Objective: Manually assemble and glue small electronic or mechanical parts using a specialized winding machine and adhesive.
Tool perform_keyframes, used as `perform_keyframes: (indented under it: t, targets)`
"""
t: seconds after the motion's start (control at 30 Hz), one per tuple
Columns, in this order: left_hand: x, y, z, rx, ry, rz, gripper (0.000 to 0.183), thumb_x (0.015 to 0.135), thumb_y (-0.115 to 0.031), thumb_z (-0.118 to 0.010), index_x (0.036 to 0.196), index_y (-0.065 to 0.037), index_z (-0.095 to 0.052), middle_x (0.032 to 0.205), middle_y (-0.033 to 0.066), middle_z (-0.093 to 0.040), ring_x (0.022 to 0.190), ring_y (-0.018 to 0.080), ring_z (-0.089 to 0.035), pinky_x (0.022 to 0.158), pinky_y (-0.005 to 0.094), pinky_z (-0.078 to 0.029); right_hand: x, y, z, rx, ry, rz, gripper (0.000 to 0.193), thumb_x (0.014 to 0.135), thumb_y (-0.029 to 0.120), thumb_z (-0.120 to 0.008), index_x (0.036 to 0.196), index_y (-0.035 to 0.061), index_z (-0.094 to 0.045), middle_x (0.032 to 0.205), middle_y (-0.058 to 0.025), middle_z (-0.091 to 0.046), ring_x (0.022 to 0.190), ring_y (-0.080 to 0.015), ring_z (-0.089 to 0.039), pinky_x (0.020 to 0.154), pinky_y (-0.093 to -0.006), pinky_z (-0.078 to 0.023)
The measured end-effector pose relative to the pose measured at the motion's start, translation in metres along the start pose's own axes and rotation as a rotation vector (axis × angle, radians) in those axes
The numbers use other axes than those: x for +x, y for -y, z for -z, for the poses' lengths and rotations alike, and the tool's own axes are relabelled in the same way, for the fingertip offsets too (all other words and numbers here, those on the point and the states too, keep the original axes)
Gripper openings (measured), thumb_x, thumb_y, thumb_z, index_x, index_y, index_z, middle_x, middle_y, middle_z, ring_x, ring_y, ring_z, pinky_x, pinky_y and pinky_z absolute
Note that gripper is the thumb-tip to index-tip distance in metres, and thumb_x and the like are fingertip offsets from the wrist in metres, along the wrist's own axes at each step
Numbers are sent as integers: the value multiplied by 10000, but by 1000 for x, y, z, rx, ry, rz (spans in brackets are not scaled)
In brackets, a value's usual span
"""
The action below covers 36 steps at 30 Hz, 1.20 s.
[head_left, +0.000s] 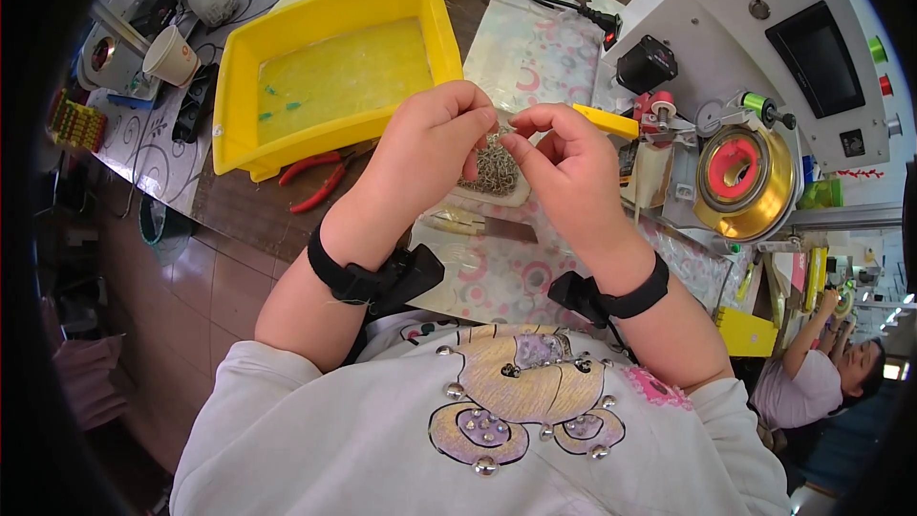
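My left hand (435, 139) and my right hand (571, 162) are raised close together at the middle, each with thumb and forefinger drawn into a pinch. Whatever lies between the fingertips is too small to make out. Just below them sits a shallow pale dish (521, 197) with a heap of small silvery metal pieces (495, 170), partly hidden by the left hand. Nearer to me, a flat tool with a dark blade (511, 229) rests on the patterned table cover (468, 277). Black straps with small black boxes circle both my wrists.
A yellow tub (234, 96) with a few green bits stands at the left, red-handled pliers (320, 182) beside it. At the right is a white machine (735, 29) with a gold wire spool (764, 201). A paper cup (172, 55) stands far left; another person (812, 382) sits far right.
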<state>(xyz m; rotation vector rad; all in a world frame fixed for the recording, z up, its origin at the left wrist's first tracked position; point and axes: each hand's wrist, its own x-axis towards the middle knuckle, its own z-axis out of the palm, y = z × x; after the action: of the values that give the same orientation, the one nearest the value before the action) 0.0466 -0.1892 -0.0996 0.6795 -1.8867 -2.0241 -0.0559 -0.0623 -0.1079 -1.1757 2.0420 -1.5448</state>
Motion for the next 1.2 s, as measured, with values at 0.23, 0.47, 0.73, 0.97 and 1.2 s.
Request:
perform_keyframes:
  t: [0.23,0.47,0.73,0.97,1.2]
  targets:
    - [3,3,-1,-156,94,57,148,910,-166,-506,798,-75,-538,650,-28,-499,471,51,-478,397,178,-336,2,-3,3,-38,-7,23,102,796,57,-645,876,14,-599,796,-56,-593,578,-109,-489,556,-253,-403]
    - [0,12,-1,141,19,-211,85,904,-117,-522,882,-46,-564,717,-5,-531,551,72,-503,478,202,-378,3,-4,0,58,-40,64,94,809,58,-634,881,13,-593,758,-49,-579,581,-113,-485,565,-254,-405]
    - [-6,2,-2,699,-213,-785,103,771,-4,-622,870,-33,-622,826,103,-588,734,255,-581,615,316,-460,5,-1,-1,-88,-31,129,93,804,64,-632,858,2,-587,738,-96,-574,569,-172,-508,551,-292,-408]
    - [-7,0,-4,785,-244,-803,82,774,13,-610,846,-24,-621,828,106,-586,748,265,-579,629,317,-465,4,-6,2,-113,3,75,113,799,92,-640,854,1,-598,751,-117,-595,593,-208,-542,569,-319,-428]
    - [-4,6,-6,166,-222,-465,58,844,-29,-597,892,-28,-631,844,18,-588,744,87,-537,596,217,-426,4,-14,0,-368,139,110,224,800,122,-634,990,5,-616,812,-130,-619,617,-213,-567,605,-331,-459]
